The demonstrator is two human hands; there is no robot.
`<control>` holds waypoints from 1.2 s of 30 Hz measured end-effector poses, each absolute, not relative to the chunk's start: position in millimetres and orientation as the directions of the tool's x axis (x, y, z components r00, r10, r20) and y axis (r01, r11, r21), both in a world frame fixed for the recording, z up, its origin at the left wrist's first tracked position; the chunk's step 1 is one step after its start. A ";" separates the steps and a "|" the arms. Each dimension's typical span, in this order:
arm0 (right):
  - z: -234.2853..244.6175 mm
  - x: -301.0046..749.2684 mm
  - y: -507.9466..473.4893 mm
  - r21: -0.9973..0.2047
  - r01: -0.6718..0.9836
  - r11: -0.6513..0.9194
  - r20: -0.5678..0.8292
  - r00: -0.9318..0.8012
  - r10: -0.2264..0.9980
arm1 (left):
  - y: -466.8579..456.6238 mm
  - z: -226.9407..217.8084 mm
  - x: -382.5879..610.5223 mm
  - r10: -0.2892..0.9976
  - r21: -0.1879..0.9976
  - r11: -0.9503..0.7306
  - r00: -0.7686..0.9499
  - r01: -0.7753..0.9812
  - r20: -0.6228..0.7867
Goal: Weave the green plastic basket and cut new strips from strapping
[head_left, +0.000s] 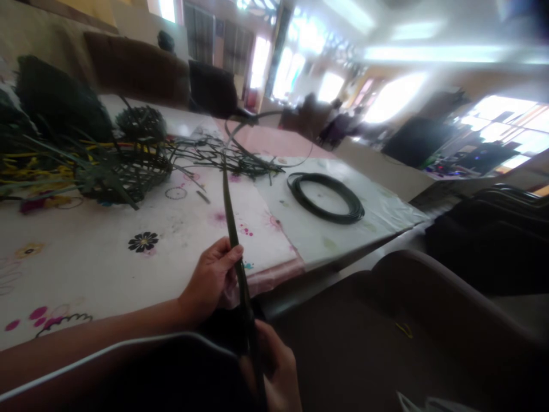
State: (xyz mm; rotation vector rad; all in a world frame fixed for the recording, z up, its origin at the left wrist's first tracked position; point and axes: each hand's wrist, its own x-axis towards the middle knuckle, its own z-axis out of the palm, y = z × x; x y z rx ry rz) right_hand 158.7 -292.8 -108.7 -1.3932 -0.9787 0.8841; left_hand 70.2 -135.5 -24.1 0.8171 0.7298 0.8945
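Note:
A long dark green strip [230, 212] runs from over the table down towards my lap. My left hand [214, 272] pinches it between thumb and fingers near the table's front edge. Lower down, my right hand [277, 363] is closed around the same strip, its fingers partly hidden in shadow. Ahead on the table lie a woven green basket-like piece [124, 171] and a small woven ball shape [141, 123]. Beside them spreads a loose tangle of thin green strips [223, 154].
A coil of dark green strip [330, 197] rests on the flower-printed tablecloth [171, 269]. Yellow strips [51, 177] lie at the left. A brown chair [412, 286] stands at my right. A white cord [128, 343] crosses in front of me. People [338, 123] are blurred far back.

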 end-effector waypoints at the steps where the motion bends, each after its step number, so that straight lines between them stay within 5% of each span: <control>1: -109.7 158.4 -292.9 -0.997 0.076 0.008 0.036 0.373 0.927 | -135.9 -23.6 70.5 0.878 0.845 0.382 0.433 -0.376 -0.204; 12: -133.8 165.0 -297.7 -0.930 0.330 0.160 0.290 0.395 0.872 | -131.3 -24.0 68.3 0.879 0.860 0.364 0.438 -0.358 -0.190; 20: -130.8 165.3 -301.9 -0.979 0.198 0.052 0.122 0.356 0.926 | -121.2 -27.5 67.7 0.900 0.890 0.284 0.419 -0.356 -0.120; 36: -131.6 167.1 -299.7 -0.968 0.228 0.104 0.186 0.378 0.907 | -127.1 -29.6 67.3 0.881 0.903 0.290 0.458 -0.319 -0.121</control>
